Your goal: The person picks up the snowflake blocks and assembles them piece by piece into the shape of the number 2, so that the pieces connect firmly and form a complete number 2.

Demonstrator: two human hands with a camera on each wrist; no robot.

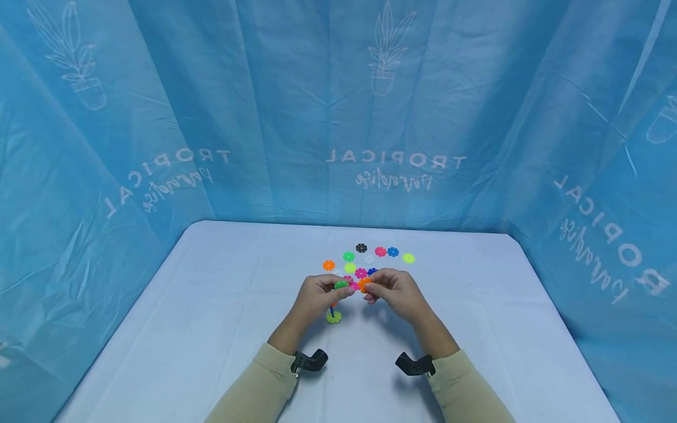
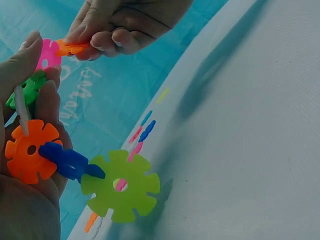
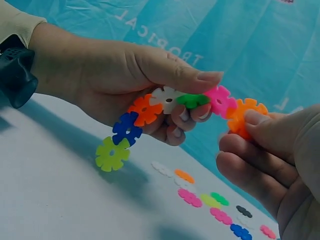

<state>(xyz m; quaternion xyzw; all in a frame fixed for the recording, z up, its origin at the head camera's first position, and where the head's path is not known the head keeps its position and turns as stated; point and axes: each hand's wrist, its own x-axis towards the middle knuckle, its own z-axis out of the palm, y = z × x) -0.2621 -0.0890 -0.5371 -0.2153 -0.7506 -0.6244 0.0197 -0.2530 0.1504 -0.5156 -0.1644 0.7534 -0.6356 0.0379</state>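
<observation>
A chain of notched plastic flower discs hangs from my left hand (image 1: 315,296), which pinches it near the green disc (image 3: 193,101) and the pink disc (image 3: 220,101). Below them in the chain come a white disc (image 3: 165,100), an orange disc (image 2: 33,151), a blue disc (image 2: 70,161) and a yellow-green disc (image 2: 120,186) at the loose end. Between thumb and fingers, my right hand (image 1: 398,292) pinches another orange disc (image 3: 245,117). Its edge meets the pink disc; how deeply their slots are joined, I cannot tell.
Loose discs lie on the white table (image 1: 238,305) beyond the hands, among them a black disc (image 1: 361,248), a blue disc (image 1: 393,252), a yellow disc (image 1: 409,258) and an orange disc (image 1: 328,265). Blue printed curtains (image 1: 296,117) enclose the table's back and sides.
</observation>
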